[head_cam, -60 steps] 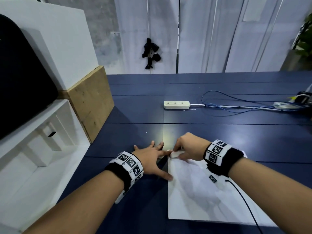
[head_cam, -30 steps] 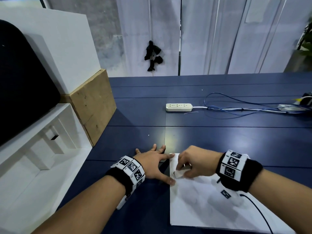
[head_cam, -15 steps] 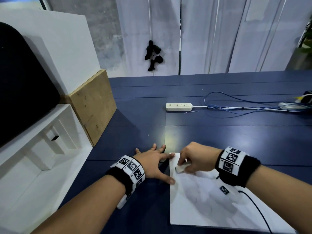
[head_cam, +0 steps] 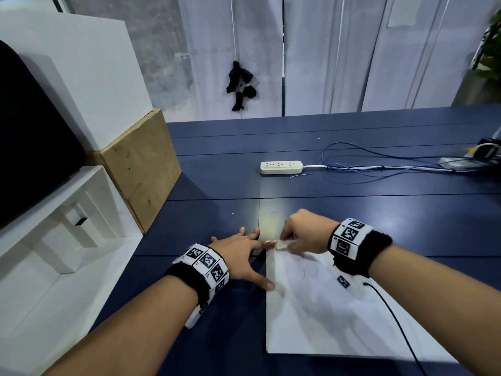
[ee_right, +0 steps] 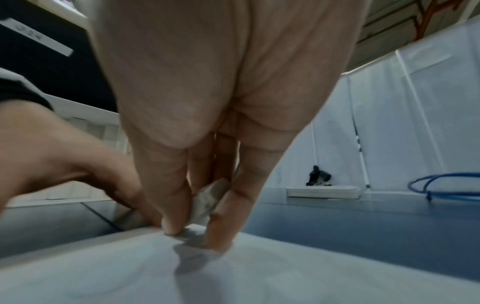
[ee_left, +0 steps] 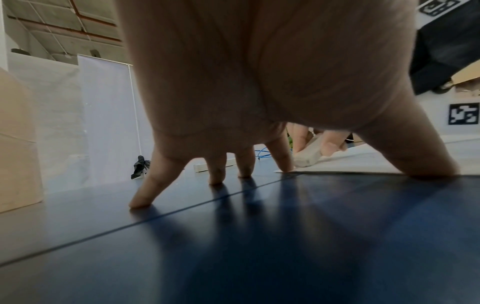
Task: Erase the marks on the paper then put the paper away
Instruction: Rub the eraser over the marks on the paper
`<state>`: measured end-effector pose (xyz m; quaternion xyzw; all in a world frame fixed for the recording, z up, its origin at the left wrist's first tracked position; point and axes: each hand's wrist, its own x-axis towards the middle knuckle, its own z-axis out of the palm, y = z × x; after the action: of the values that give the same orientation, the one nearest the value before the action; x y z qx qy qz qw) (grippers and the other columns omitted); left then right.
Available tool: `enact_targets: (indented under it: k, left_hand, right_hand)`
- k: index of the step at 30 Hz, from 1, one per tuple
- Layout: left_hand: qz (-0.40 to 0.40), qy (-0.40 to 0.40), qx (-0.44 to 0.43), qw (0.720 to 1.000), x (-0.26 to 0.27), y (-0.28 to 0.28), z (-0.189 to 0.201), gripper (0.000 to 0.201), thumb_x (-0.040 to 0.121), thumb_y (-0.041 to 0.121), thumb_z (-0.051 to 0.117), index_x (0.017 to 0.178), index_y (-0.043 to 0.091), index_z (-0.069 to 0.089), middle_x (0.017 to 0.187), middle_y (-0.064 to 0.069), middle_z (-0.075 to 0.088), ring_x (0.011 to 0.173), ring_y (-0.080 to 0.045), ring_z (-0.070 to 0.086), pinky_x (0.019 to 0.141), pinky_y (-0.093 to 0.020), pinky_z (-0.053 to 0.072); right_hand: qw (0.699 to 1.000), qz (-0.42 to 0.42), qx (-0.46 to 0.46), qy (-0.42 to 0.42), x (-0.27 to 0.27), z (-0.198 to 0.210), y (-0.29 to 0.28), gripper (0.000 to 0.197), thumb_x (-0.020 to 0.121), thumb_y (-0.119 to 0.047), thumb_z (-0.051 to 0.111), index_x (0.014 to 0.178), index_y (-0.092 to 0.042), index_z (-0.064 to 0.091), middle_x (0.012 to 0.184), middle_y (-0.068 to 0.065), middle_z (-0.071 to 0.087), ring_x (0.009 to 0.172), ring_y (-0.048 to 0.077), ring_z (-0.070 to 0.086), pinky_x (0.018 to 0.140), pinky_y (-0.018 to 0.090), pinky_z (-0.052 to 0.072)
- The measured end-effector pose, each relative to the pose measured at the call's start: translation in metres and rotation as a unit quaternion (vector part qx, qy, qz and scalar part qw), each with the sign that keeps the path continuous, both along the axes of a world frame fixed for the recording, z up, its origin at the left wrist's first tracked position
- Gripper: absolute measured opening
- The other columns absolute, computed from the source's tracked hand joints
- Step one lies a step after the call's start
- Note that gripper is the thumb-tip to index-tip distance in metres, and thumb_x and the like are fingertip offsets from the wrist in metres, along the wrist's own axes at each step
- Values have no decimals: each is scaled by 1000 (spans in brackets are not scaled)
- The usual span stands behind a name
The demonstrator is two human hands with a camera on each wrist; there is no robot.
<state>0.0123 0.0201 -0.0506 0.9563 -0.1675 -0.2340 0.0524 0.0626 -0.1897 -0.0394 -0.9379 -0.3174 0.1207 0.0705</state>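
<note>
A white sheet of paper [head_cam: 325, 316] with faint pencil marks lies on the dark blue table [head_cam: 352, 213]. My left hand [head_cam: 244, 256] is spread flat with straight fingers; its index fingertip and thumb press the paper's [ee_left: 363, 162] left edge. My right hand [head_cam: 303, 234] pinches a worn white eraser [head_cam: 282, 244] between thumb and fingers at the paper's far left corner. In the right wrist view the eraser [ee_right: 207, 201] touches the paper [ee_right: 259, 277] under the right hand [ee_right: 192, 230]. In the left wrist view the eraser [ee_left: 309, 154] sits just beyond my left hand [ee_left: 285, 160].
A white shelf unit [head_cam: 54, 240] and a wooden board [head_cam: 141, 169] stand at the left of the table. A power strip [head_cam: 282, 167] with blue and white cables [head_cam: 393, 164] lies farther back. A black wire [head_cam: 393, 321] runs from my right wrist across the paper.
My right hand has rubbed the eraser back and forth near the paper's far left corner, now back up at the corner. The left hand has stayed pressing the edge.
</note>
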Motion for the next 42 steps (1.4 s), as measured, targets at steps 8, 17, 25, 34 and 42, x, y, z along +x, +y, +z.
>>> enact_targets:
  k: [8,17,25,34,42]
  left_hand:
    - [0,-8,8,1000,1,0,-3,111,59,86,68,153,54,18,166,17,-6,154,-20,-8,103,-83,10]
    - [0,-4,15,1000,1,1,0,111,57,89,66,152,56,17,166,16,-6,154,-21,-8,104,-83,12]
    - [0,-1,27,1000,2,0,-4,111,57,91,63,151,59,14,166,17,-7,154,-20,-8,107,-79,15]
    - [-2,-9,21,1000,2,-1,-7,112,56,90,65,152,57,16,166,16,-6,154,-21,-7,105,-80,16]
    - [1,-8,15,1000,1,-1,-7,112,58,87,67,153,54,18,166,16,-6,154,-20,-9,104,-82,11]
  right_hand:
    - [994,86,-21,65,-32,-2,-5,30,75,-27,68,104,-25,75,93,-2,69,85,19,62,75,33,52]
    - [998,43,-42,3,-19,0,-1,28,74,-28,67,100,-19,76,92,3,71,85,26,64,76,37,54]
    - [999,-1,-29,-16,-6,2,2,33,77,-23,69,109,-21,75,102,1,74,95,24,66,73,26,47]
    - [998,44,-49,21,-21,2,4,32,75,-34,69,106,-26,75,98,0,74,90,24,65,79,33,53]
    - [998,63,-24,5,-29,-4,-4,32,78,-27,71,110,-24,75,102,0,71,91,21,63,80,29,49]
